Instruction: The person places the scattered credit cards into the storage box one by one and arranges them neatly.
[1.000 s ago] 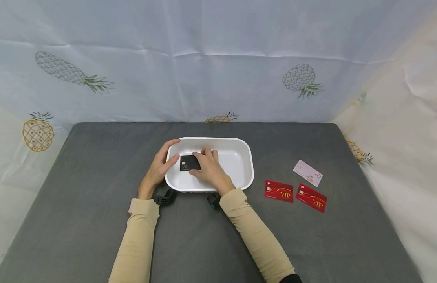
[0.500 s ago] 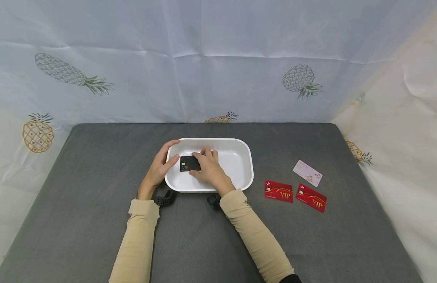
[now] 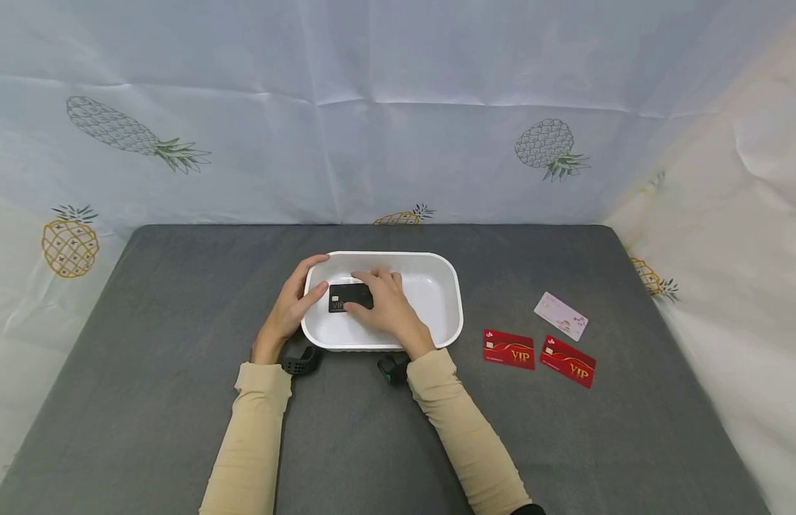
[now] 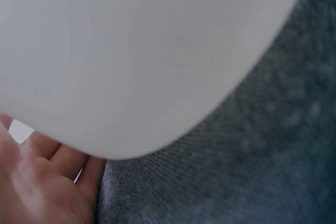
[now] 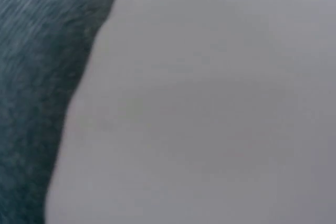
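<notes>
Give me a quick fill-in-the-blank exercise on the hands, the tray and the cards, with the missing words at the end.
1. The card in the white tray is ____ in colour.
2. While the right hand is at that card, the other hand at the tray's rim is the person's ____ one.
3. Exactly ____ red cards lie on the grey table.
4. The large gold letters on each red card spell ____.

Missing words: black; left; two; VIP.

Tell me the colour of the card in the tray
The card is black, best seen in the head view.
</notes>
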A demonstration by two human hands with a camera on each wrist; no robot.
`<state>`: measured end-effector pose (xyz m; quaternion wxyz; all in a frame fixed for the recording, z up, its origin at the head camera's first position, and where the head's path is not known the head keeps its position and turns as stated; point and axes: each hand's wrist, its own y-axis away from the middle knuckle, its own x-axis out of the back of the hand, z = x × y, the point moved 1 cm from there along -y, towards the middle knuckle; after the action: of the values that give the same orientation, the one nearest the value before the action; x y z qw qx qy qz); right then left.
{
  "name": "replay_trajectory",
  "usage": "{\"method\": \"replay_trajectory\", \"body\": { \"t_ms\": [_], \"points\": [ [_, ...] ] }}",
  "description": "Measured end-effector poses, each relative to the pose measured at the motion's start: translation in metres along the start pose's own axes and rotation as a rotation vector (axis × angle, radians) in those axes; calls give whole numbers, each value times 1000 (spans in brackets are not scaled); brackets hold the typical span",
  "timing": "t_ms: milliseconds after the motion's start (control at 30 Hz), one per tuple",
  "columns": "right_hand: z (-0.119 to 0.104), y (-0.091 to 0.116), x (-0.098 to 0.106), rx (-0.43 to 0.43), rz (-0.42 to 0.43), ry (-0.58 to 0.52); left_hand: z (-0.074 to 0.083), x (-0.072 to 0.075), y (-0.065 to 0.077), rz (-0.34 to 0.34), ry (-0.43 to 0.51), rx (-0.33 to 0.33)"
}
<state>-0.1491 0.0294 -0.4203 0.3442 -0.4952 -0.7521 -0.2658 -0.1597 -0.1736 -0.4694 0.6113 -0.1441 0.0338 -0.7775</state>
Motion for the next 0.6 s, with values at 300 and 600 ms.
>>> {"method": "replay_trajectory", "body": {
  "t_ms": [300, 600],
  "points": [
    [-3, 9, 16, 128, 51, -159, 2, -1, -1, 1, -5, -10],
    [-1, 20, 26, 235, 86, -217, 2, -1, -1, 7, -3, -10]
  ]
}}
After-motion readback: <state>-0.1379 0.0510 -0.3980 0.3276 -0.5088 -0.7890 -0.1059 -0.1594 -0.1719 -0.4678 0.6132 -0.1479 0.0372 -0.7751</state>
